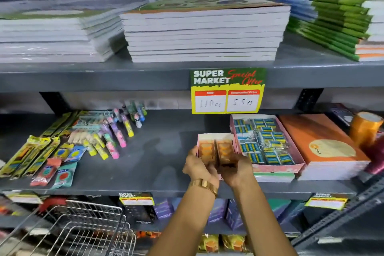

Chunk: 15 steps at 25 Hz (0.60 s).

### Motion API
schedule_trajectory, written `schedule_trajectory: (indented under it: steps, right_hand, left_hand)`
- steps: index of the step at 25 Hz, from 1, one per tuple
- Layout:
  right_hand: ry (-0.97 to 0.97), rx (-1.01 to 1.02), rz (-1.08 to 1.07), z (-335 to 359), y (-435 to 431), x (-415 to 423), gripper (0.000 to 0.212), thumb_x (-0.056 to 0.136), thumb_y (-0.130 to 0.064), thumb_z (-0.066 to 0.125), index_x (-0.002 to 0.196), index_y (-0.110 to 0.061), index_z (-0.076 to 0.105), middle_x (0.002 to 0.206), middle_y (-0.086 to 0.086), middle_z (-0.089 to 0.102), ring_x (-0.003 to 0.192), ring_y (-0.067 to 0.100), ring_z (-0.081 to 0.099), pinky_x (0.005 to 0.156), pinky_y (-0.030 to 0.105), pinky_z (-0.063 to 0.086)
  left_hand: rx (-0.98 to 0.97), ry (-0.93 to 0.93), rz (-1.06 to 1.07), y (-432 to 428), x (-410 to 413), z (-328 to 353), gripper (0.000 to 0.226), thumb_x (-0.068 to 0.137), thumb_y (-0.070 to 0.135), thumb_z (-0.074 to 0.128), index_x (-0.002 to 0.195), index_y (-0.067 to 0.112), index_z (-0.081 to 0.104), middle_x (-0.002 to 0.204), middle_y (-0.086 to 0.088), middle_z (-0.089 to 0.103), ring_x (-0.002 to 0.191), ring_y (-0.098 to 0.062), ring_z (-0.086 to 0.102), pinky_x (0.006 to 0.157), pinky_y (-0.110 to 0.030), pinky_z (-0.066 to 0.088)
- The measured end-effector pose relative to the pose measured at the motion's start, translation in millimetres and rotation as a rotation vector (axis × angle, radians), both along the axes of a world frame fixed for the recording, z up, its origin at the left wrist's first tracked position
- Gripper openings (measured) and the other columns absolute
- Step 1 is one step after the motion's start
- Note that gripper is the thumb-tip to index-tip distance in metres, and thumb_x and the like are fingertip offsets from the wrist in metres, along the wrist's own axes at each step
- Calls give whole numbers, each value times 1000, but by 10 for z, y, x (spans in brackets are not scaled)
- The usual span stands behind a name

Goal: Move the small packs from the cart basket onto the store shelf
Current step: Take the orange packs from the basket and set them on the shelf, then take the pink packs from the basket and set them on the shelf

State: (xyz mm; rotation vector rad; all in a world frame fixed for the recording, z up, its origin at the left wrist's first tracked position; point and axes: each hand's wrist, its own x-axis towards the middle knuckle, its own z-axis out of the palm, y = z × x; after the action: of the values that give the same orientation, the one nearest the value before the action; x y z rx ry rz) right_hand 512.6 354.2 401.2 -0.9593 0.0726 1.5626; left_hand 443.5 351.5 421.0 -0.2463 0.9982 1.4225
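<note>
Two small orange packs (217,151) lie side by side over the middle grey shelf (158,164), pressed against a small pink box (216,137). My left hand (198,167), with a gold watch on its wrist, grips the left pack. My right hand (236,169) grips the right pack from below. Both hands meet at the packs' near ends. The wire cart basket (83,233) stands at the lower left, well below the hands; what it holds is not visible.
A pink tray of blue packets (268,143) sits just right of the packs, then orange notebooks (324,145) and tape rolls (365,127). Pens and carded items (99,137) cover the shelf's left part. A yellow price sign (227,91) hangs above. Book stacks (203,29) fill the upper shelf.
</note>
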Motion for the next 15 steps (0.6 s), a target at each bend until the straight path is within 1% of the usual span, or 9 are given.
schedule_trajectory:
  steps: [2,3,4,6,8,9,10,12,15]
  right_hand:
    - [-20,26,5,14,-71,-40,30,93,-1,30,111,-9,53,88,18,57,79,32,56,78,42,45]
    - [-34,33,-6,23,-146,-90,26,93,-2,33,103,-9,55,83,15,55,74,29,54,73,38,44]
    - [-46,30,-17,29,-236,-165,22,93,-3,36,92,-10,57,77,11,53,68,23,52,68,32,42]
    - [-102,22,18,12,-448,-404,18,93,-7,44,81,-14,55,74,5,49,67,16,49,64,23,40]
    - [-210,44,116,-54,-672,-711,14,94,-10,48,99,-14,61,88,2,60,81,15,58,73,22,45]
    - [-284,59,202,-113,-785,-920,20,94,-10,48,108,-16,61,95,1,64,89,16,61,77,23,47]
    - [-356,85,316,-176,-896,-1149,22,94,-9,48,109,-17,62,98,0,67,92,16,63,78,25,47]
    - [-490,154,616,-308,-1151,-1640,19,93,-9,50,98,-20,65,93,0,70,87,14,65,72,26,49]
    - [-649,306,1086,-631,-1510,-2356,14,93,-14,54,88,-22,65,90,-1,70,81,10,63,73,26,50]
  left_hand:
    - [30,18,-40,-98,-61,3,23,91,14,52,71,10,63,71,-10,64,67,-25,58,70,-33,53]
    - [28,29,-64,-157,-131,4,32,92,12,51,62,13,64,58,-7,63,57,-21,56,59,-28,50]
    - [26,45,-82,-244,-226,8,35,92,11,52,60,14,64,57,-6,61,55,-19,55,54,-27,47]
    - [38,33,-100,-465,-501,-58,20,94,12,52,75,15,59,78,-10,58,73,-21,57,63,-27,47]
    - [71,30,-70,-729,-827,-184,9,95,16,50,91,14,58,89,-10,65,87,-24,61,70,-28,51]
    - [77,64,-28,-883,-1045,-294,10,95,17,50,94,15,59,81,-7,69,83,-23,64,68,-28,54]
    - [74,117,23,-1048,-1275,-413,11,94,17,51,93,16,61,66,-2,68,73,-20,66,63,-27,55]
    - [8,236,154,-1426,-1771,-675,12,93,14,53,87,17,62,45,4,55,49,-13,60,47,-21,49]
    - [-191,380,323,-2061,-2526,-1132,15,93,5,51,85,16,58,36,8,50,30,-3,46,35,-12,36]
